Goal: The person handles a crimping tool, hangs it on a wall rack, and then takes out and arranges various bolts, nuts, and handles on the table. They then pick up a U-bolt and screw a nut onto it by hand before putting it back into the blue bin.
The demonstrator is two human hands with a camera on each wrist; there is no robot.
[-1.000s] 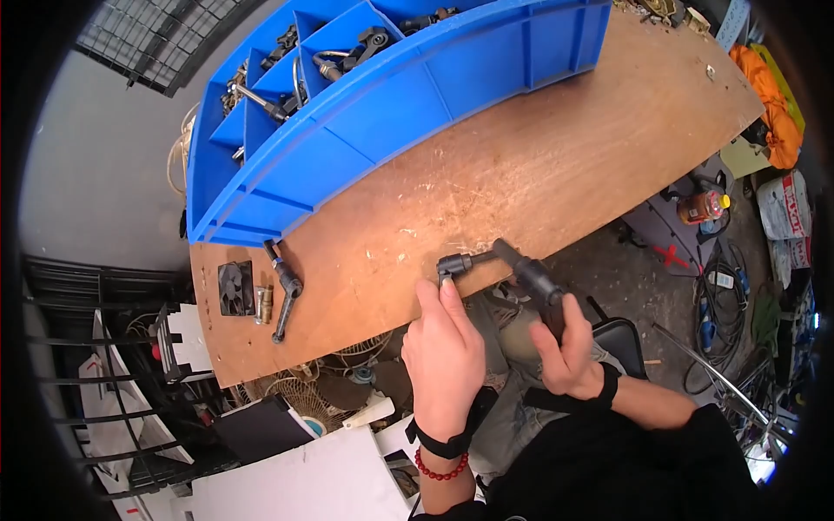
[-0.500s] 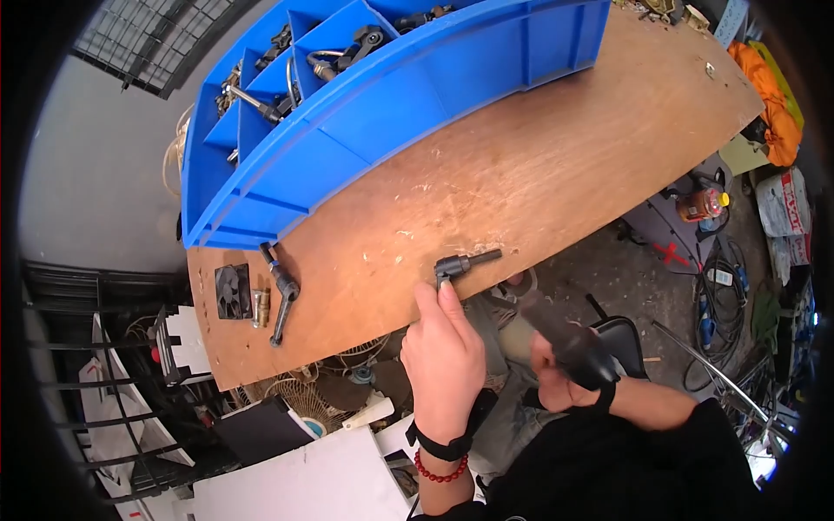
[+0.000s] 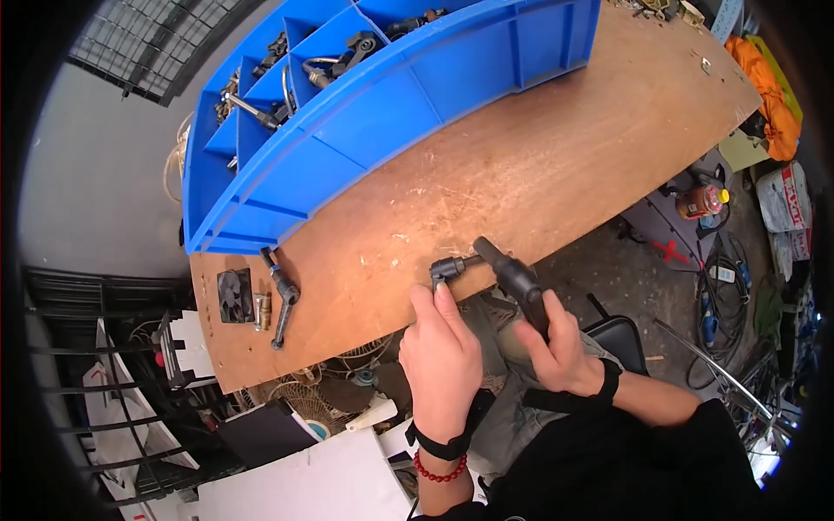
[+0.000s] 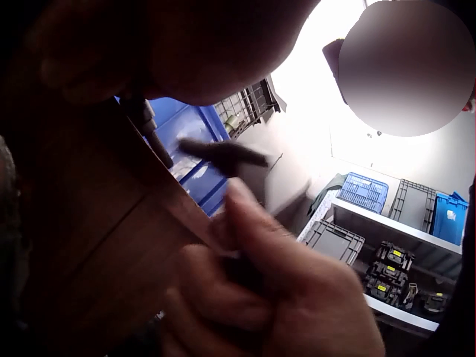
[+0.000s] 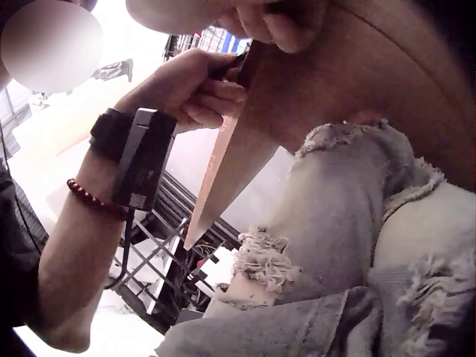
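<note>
At the table's front edge my left hand (image 3: 441, 365) pinches a black lever handle (image 3: 446, 268) between thumb and fingers, its stud pointing right. My right hand (image 3: 565, 358) grips a second, larger-looking black lever handle (image 3: 519, 280) and holds it up just right of the first one, overlapping the stud's end in the head view. The left wrist view shows this second lever (image 4: 223, 154) blurred above the right thumb. A third black lever handle (image 3: 282, 300) lies on the table to the left, beside a small metal fitting (image 3: 262, 311) and a square black fan (image 3: 234, 295).
A blue compartment bin (image 3: 382, 122) with metal parts inside stands along the back of the wooden table (image 3: 556, 174). Below the front edge are the person's jeans (image 5: 335, 201), a black seat (image 3: 617, 339) and a white panel (image 3: 304, 473). Cables (image 3: 717, 286) lie on the floor at right.
The right hand's lever swung down and right, away from the left hand's lever, then came back up beside it. The left hand stays nearly still with its lever.
</note>
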